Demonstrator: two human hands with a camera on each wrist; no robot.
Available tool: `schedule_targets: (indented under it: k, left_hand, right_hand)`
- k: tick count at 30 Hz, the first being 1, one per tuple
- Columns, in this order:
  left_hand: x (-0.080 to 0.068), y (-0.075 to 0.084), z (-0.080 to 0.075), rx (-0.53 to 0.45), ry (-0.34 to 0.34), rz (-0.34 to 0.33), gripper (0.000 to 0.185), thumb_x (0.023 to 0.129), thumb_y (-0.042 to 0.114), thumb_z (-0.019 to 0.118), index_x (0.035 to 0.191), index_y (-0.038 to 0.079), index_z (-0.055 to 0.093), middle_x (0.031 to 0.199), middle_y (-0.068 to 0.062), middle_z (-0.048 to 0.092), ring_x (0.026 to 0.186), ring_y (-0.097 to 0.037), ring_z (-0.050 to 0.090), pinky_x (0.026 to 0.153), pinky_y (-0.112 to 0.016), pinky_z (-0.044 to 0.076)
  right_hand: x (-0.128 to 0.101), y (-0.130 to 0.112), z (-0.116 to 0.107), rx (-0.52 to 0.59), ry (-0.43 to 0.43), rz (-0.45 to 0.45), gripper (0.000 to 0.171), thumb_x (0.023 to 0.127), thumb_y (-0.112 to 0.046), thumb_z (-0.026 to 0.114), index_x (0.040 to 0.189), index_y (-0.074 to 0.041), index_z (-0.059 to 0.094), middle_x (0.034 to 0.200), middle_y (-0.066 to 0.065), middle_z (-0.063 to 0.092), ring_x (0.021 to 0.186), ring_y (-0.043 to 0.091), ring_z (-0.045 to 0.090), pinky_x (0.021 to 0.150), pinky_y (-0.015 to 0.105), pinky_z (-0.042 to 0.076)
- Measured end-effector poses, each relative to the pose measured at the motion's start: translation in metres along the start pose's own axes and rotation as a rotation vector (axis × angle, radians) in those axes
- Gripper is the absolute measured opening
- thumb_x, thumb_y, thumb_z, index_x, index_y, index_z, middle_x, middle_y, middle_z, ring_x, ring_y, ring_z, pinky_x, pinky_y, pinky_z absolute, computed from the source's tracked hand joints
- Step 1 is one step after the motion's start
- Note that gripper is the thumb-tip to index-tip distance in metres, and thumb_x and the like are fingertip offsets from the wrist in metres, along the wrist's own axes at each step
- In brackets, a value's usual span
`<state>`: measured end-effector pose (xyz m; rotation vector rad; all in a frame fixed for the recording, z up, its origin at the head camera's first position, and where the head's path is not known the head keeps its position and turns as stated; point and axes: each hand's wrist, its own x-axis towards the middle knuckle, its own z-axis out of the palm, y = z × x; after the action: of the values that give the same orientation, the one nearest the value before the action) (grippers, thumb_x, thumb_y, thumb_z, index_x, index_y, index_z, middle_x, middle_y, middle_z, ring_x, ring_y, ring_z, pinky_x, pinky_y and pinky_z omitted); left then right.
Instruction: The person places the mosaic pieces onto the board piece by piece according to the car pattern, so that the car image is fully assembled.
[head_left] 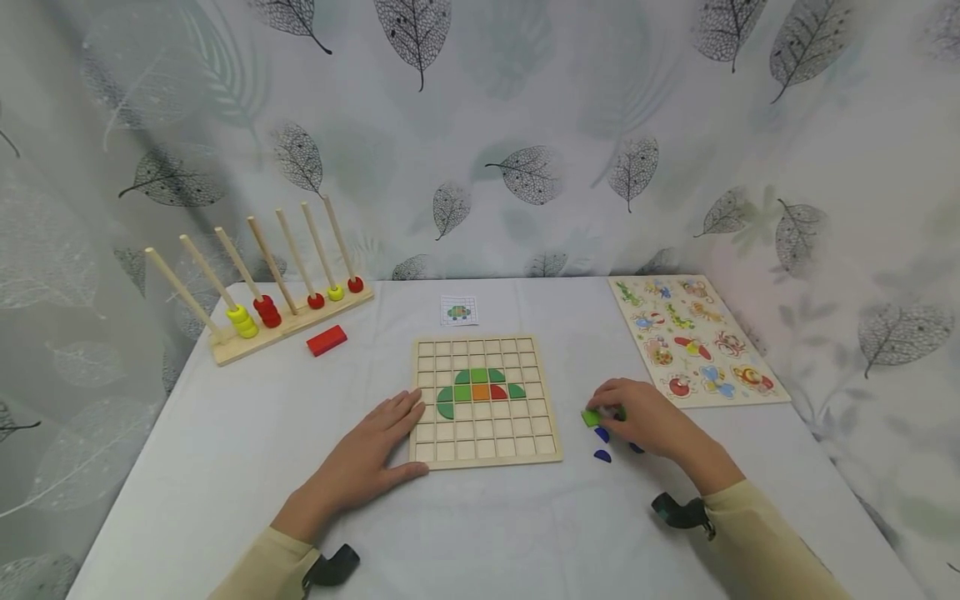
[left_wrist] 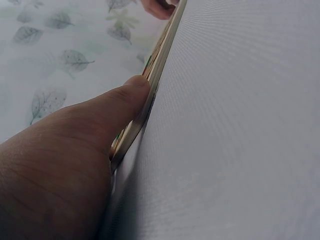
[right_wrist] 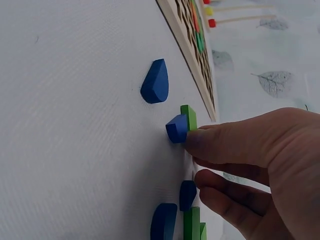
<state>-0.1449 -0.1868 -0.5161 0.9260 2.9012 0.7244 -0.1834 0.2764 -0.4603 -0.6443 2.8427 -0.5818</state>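
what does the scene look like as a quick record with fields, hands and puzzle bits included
left hand: left hand rests flat on the table, fingers against the grid board's left edge
right hand: right hand pinches a green tile
loose pieces: blue pieces lie on the table by the right hand
board fill: green, orange and red tiles sit in the grid
surface: white table
also there: peg abacus, red block, animal puzzle, pattern card

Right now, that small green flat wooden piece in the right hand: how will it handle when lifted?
The small green flat wooden piece looks rigid and thin, so probably light. Its flat faces suggest it will slide rather than roll. The right hand pinches it by an edge beside a small blue wooden piece, so it may pivot or nudge that neighbour.
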Motion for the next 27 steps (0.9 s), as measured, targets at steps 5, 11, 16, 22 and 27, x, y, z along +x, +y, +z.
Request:
schedule_targets:
  k: [5,11,16,22,27]
  left_hand:
    - [0.0,0.0,0.001,-0.001,-0.008,-0.002,0.095,0.097,0.063,0.073,0.168,0.009,0.04,0.178,-0.002,0.026,0.164,-0.024,0.022,0.131,-0.049,0.025]
    - [0.0,-0.001,0.001,-0.008,-0.008,0.005,0.095,0.098,0.063,0.073,0.168,0.009,0.04,0.178,-0.003,0.026,0.164,-0.024,0.022,0.131,-0.049,0.025]
    - [0.0,0.0,0.0,-0.014,-0.006,0.007,0.095,0.098,0.063,0.073,0.168,0.009,0.04,0.178,-0.003,0.026,0.164,-0.024,0.021,0.131,-0.049,0.024]
    - [0.0,0.0,0.0,-0.009,-0.004,0.01,0.095,0.098,0.062,0.073,0.168,0.009,0.04,0.178,-0.003,0.026,0.164,-0.024,0.021,0.132,-0.048,0.024]
    - [0.0,-0.001,0.0,-0.004,-0.003,0.01,0.095,0.098,0.063,0.073,0.168,0.008,0.04,0.178,-0.003,0.026,0.164,-0.023,0.021,0.132,-0.048,0.024]
  right_hand:
    - [0.002,0.0,0.003,-0.016,0.026,0.001,0.023,0.091,-0.006,0.086,0.112,-0.014,0.084,0.116,-0.002,0.074,0.111,0.025,0.069,0.097,0.049,0.061]
    - [0.003,0.0,0.007,-0.021,0.047,-0.013,0.024,0.09,-0.008,0.088,0.113,-0.012,0.083,0.115,-0.002,0.074,0.108,0.023,0.069,0.095,0.047,0.062]
    - [0.005,0.0,0.01,-0.014,0.071,-0.027,0.024,0.089,-0.008,0.089,0.112,-0.01,0.083,0.112,-0.001,0.074,0.1,0.017,0.068,0.089,0.043,0.062]
    - [0.006,-0.001,0.013,-0.011,0.093,-0.032,0.024,0.09,-0.011,0.089,0.114,-0.012,0.083,0.113,-0.003,0.074,0.097,0.013,0.066,0.086,0.039,0.062]
    - [0.008,-0.004,0.012,0.012,0.113,-0.048,0.025,0.09,-0.01,0.088,0.115,-0.014,0.082,0.115,-0.003,0.074,0.102,0.017,0.068,0.09,0.042,0.063]
